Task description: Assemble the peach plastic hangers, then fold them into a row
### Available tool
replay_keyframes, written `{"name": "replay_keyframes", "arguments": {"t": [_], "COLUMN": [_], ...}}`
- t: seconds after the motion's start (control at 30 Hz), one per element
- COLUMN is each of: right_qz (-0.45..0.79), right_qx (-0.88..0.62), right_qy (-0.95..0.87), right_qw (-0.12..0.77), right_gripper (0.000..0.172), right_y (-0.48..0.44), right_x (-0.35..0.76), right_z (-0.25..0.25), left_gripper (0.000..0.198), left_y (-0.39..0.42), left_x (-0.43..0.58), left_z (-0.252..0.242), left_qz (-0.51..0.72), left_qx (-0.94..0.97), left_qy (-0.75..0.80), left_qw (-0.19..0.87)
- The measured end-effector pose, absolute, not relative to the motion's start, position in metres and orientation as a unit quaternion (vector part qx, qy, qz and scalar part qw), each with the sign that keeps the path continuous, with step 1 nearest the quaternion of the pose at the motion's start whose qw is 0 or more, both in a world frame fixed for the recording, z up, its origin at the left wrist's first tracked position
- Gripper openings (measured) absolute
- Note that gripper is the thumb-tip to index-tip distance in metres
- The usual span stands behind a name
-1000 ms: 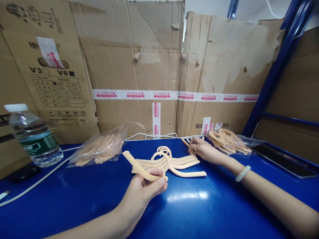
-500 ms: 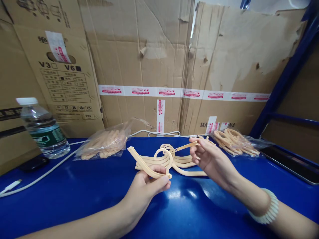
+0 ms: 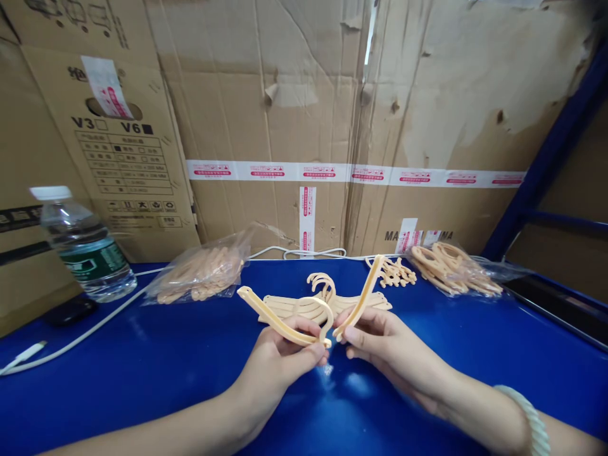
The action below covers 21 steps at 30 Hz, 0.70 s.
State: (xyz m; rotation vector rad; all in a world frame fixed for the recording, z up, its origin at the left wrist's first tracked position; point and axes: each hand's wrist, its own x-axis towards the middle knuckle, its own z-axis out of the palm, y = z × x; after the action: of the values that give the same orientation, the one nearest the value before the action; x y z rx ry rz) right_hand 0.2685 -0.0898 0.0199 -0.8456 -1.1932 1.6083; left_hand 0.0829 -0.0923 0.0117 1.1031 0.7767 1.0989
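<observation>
L hand (image 3: 297, 354) pinches a beige hooked piece (image 3: 266, 315) b/w thumb & fingers nr its hook end, arm slanting up to the left; R hand (image 3: 380, 339) grips a slim arm piece (image 3: 369, 288) by its lower end, tip angled up & right. Both pcs are held above the blue tabletop (image 3: 166, 367), inner ends close, w/ a small gap showing. To do this well, I'd keep both grips nr the ends, turn the R pc so its channelled face matches the L one, & align the ends before any pressure; thin arms prob. flex, so go gently & straight, no twisting. Material looks like smooth, matte moulded plastic, w/ curved arms & a rounded hook. Just behind: stack of hangers (image 3: 285, 306), arms spread, hooks overlapping; right of it, a pile of small pieces (image 3: 396, 273), knobbly. Clear, crinkly plastic outside these: left bag (image 3: 204, 272) w/ elongated pcs, right bag (image 3: 449, 269) w/ looped pcs. Far left, clear bottle (image 3: 88, 247); at back, creased, torn cardboard (image 3: 266, 126).
</observation>
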Motion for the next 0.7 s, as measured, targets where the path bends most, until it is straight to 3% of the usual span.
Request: {"name": "replay_keyframes", "arguments": {"t": [0.43, 0.7], "right_qz": [0.619, 0.587], "right_qx": [-0.287, -0.316], "right_qy": [-0.606, -0.593], "right_qw": [0.409, 0.451], "right_gripper": [0.03, 0.024], "right_y": [-0.0865, -0.0945], "right_x": [0.2683, 0.2655], "right_z": [0.0214, 0.0222], "left_gripper": [0.013, 0.012], "left_y": [-0.0969, -0.0984], "left_x": [0.081, 0.0793], "left_z": [0.0184, 0.0177], "left_qz": [0.419, 0.44], "left_qx": [0.549, 0.561], "left_qy": [0.341, 0.338], "left_qw": [0.638, 0.614]}}
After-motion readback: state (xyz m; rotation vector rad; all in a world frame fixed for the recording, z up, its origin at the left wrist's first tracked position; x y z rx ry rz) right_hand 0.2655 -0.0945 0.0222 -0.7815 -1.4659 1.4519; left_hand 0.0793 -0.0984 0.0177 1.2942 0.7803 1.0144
